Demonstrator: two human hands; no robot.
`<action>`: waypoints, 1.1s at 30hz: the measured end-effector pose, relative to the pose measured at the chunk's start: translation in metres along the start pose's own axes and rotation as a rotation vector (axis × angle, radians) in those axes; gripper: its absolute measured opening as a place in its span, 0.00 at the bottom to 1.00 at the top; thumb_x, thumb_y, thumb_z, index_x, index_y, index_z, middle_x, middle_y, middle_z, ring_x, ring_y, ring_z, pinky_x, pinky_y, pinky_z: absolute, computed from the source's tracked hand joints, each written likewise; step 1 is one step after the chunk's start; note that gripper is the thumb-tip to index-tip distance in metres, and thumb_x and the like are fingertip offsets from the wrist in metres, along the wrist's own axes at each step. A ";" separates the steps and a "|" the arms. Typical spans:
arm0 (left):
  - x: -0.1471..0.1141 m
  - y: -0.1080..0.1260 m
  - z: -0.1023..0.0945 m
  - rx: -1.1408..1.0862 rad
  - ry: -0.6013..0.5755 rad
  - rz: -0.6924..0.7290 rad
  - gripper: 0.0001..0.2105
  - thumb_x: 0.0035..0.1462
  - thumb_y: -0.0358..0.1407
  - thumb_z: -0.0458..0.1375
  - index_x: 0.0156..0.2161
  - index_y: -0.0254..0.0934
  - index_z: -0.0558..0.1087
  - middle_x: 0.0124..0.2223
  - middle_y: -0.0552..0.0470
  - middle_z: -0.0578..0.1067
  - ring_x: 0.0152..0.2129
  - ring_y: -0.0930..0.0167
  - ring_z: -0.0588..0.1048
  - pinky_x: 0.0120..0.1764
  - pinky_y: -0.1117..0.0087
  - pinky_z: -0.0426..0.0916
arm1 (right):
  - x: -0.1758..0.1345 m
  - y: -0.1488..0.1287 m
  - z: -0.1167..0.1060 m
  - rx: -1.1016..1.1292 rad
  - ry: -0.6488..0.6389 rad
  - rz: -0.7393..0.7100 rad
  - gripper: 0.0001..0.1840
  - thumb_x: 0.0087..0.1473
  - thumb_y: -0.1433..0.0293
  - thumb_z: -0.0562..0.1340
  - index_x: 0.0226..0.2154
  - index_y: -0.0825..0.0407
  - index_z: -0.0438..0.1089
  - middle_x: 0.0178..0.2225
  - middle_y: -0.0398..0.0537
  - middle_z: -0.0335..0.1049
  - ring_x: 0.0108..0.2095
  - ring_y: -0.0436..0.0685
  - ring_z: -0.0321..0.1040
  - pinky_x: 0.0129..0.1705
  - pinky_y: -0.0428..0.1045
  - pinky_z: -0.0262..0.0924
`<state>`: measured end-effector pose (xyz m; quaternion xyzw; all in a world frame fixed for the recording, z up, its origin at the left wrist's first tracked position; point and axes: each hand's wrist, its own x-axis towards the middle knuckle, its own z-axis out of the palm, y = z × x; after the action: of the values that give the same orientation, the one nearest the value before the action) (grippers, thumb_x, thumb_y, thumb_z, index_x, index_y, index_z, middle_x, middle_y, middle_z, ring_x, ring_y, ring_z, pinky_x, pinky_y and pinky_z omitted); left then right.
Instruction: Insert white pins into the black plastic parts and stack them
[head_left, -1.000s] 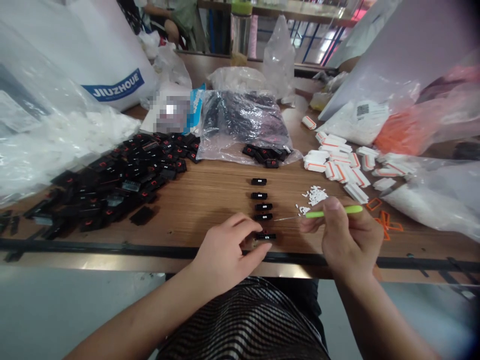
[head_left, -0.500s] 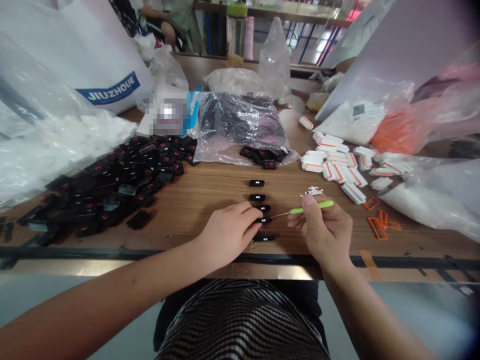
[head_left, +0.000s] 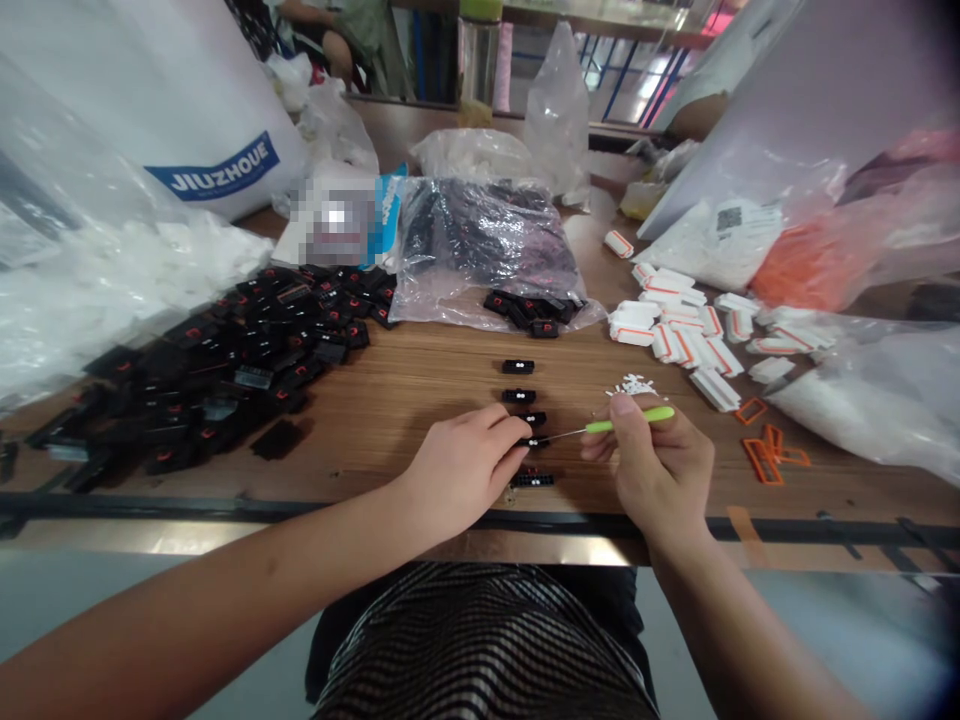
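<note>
A small black connector housing [head_left: 535,442] with two white dots is pinched at its left end by my left hand [head_left: 469,455]. My right hand [head_left: 660,460] is closed around the green handle of a thin pick [head_left: 651,413]. The pick's metal shaft points left, and its tip is at the held housing; whether it is inserted cannot be made out. Similar black housings with white dots line up in a column: two farther away [head_left: 518,367], one just beyond my fingers [head_left: 534,417], and one nearer me [head_left: 534,481]. Tiny white pins [head_left: 631,384] lie just beyond my right hand.
Black housings [head_left: 262,350] are heaped at left, beside a clear bag of white parts [head_left: 135,270]. A plastic bag of black parts [head_left: 487,240] lies ahead. White-and-orange pieces [head_left: 679,320], orange frames [head_left: 763,460] and more bags are at right. The table edge [head_left: 300,512] runs below my wrists.
The whole view has shifted slightly. Both hands keep the same grips, with the pick tip still at the housing held by my left hand.
</note>
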<state>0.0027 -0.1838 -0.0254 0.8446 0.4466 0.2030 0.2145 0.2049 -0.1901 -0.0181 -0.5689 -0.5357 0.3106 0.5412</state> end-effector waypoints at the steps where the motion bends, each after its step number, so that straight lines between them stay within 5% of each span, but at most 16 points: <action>1: 0.000 0.000 0.000 -0.001 -0.001 -0.001 0.07 0.66 0.33 0.55 0.46 0.37 0.74 0.42 0.48 0.76 0.38 0.64 0.78 0.43 0.60 0.74 | 0.000 0.000 0.000 -0.001 0.010 -0.005 0.15 0.62 0.59 0.62 0.29 0.52 0.71 0.20 0.42 0.73 0.17 0.48 0.69 0.20 0.44 0.67; 12: 0.000 0.000 -0.002 -0.003 -0.006 0.003 0.07 0.66 0.33 0.55 0.46 0.36 0.74 0.42 0.49 0.76 0.37 0.64 0.78 0.42 0.59 0.75 | -0.002 -0.001 -0.002 -0.128 -0.015 -0.049 0.13 0.62 0.62 0.62 0.28 0.52 0.71 0.20 0.41 0.74 0.18 0.48 0.70 0.22 0.43 0.67; 19: 0.000 -0.001 0.000 -0.024 0.012 0.014 0.08 0.66 0.33 0.55 0.46 0.36 0.75 0.42 0.49 0.76 0.37 0.65 0.78 0.42 0.59 0.75 | -0.001 -0.011 -0.004 -0.369 -0.098 -0.243 0.12 0.61 0.67 0.62 0.26 0.51 0.71 0.22 0.41 0.74 0.21 0.49 0.72 0.26 0.45 0.66; 25: -0.001 -0.001 0.001 -0.017 0.017 0.005 0.07 0.66 0.33 0.55 0.46 0.37 0.75 0.42 0.49 0.77 0.37 0.65 0.78 0.41 0.60 0.75 | -0.005 -0.003 -0.002 -0.117 0.049 -0.189 0.14 0.63 0.67 0.60 0.26 0.51 0.71 0.22 0.42 0.73 0.20 0.48 0.71 0.24 0.45 0.66; 33: -0.001 -0.001 0.002 -0.010 0.036 0.019 0.07 0.66 0.33 0.56 0.46 0.36 0.74 0.41 0.50 0.77 0.36 0.65 0.78 0.40 0.59 0.76 | -0.006 0.000 0.003 -0.106 -0.023 -0.134 0.13 0.63 0.66 0.61 0.27 0.52 0.72 0.23 0.42 0.73 0.20 0.48 0.71 0.23 0.45 0.68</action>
<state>0.0028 -0.1840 -0.0277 0.8439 0.4412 0.2227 0.2088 0.2011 -0.1948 -0.0199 -0.5560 -0.5945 0.2515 0.5237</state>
